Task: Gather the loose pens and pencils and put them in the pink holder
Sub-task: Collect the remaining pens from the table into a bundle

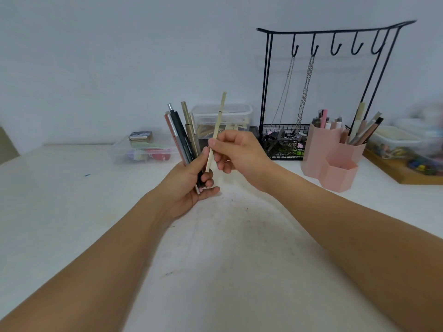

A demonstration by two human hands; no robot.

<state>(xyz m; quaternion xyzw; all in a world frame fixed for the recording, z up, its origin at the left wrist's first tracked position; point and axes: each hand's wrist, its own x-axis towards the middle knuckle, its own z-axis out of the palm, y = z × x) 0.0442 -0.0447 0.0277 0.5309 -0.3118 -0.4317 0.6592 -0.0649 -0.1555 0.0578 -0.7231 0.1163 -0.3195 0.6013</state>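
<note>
A fanned bundle of pens and pencils (184,137) stands nearly upright in the left hand (189,185), above the middle of the white desk (72,212); the bundle includes a black pen with a silver cap, a pinkish one on its left and olive-beige ones on its right, and the left hand's fingers (208,180) curl round its lower ends. Just to the right of the bundle, a slim beige pencil (217,130) is pinched between the thumb and forefinger of the right hand (239,152); it tilts slightly rightward at the top and its lower end sits close to the left hand's fingers, though whether it touches them cannot be told. The pink holder (335,161) stands on the desk to the right of the hands, made of joined hexagonal cups, the taller far cups already stocked with several pens and pencils and the low near cup showing an open mouth. Behind the holder rises a black wire rack (330,32) with hooks, chains hanging from two of them and a mesh basket at its foot. Clear plastic boxes (143,149) sit at the far side of the desk, and a wooden tray (395,173) lies at the far right, blurred.
</note>
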